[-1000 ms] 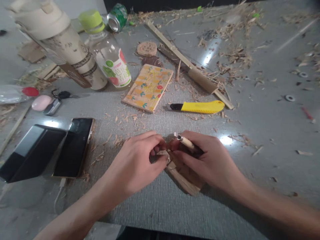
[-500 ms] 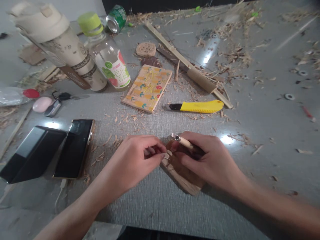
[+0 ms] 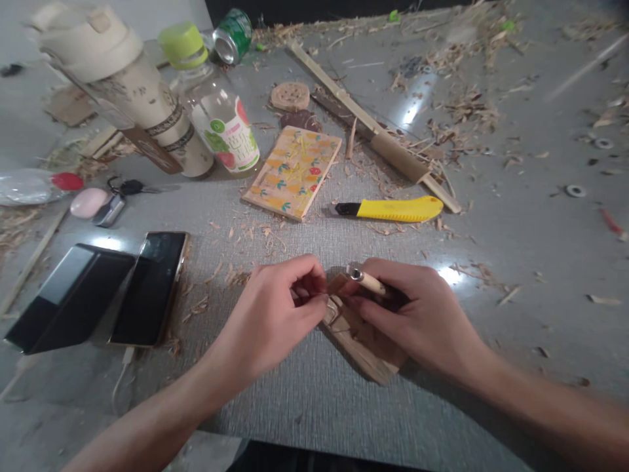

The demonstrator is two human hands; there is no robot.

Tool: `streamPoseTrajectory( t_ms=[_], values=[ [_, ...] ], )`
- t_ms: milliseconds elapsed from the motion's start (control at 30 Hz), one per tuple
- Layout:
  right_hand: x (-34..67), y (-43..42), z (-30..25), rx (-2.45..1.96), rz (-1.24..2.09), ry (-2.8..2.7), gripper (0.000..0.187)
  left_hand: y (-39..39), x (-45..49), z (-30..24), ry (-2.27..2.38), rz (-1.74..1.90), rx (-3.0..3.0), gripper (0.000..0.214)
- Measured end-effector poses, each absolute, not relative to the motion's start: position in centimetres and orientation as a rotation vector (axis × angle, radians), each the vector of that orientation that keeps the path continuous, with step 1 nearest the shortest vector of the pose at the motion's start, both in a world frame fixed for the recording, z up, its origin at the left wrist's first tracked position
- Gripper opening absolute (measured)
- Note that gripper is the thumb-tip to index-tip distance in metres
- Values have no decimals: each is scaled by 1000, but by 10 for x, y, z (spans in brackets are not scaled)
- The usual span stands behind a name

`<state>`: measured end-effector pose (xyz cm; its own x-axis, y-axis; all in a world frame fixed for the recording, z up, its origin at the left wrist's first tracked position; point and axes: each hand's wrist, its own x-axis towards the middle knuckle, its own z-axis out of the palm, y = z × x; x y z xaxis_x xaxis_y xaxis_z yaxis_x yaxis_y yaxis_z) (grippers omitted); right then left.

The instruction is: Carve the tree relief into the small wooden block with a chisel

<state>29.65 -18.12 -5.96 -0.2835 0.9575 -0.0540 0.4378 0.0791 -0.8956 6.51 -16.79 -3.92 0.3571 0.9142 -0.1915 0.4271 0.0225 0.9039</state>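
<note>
A flat brown wood piece [image 3: 363,341] lies on the grey mat [image 3: 295,393] near the table's front edge. My right hand [image 3: 413,321] rests on it, fingers curled around a small carving tool [image 3: 366,280] with a pale wooden handle and a metal end pointing up and left. My left hand [image 3: 275,314] is closed beside it, fingertips pinched at the wood piece's left corner and touching the right hand's fingertips. What the pinch holds, if anything, is hidden.
A yellow utility knife [image 3: 393,209] lies behind the hands, with a patterned notebook [image 3: 292,172] to its left. Two dark phones [image 3: 150,287] sit at left. A bottle [image 3: 216,111], a tumbler [image 3: 122,85], a can [image 3: 232,34] and bamboo strips [image 3: 363,121] stand further back. Wood shavings are scattered around.
My left hand has shifted its pinch slightly up along the wood piece's corner. The right hand and tool have barely moved.
</note>
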Motion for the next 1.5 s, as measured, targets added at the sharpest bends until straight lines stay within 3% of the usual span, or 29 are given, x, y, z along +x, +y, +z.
streamPoseTrajectory(
  t_ms=[1067, 1333, 1500],
  values=[
    [298, -177, -60, -1370, 1160, -1843, 9, -170, 75, -44, 1240, 635, 1795, 20],
    [297, -178, -57, -1389, 1127, -1840, 18, -172, 73, -44, 1217, 660, 1964, 17],
    [298, -178, -58, -1354, 1114, -1854, 6, -173, 75, -46, 1161, 729, 2069, 21]
  ],
)
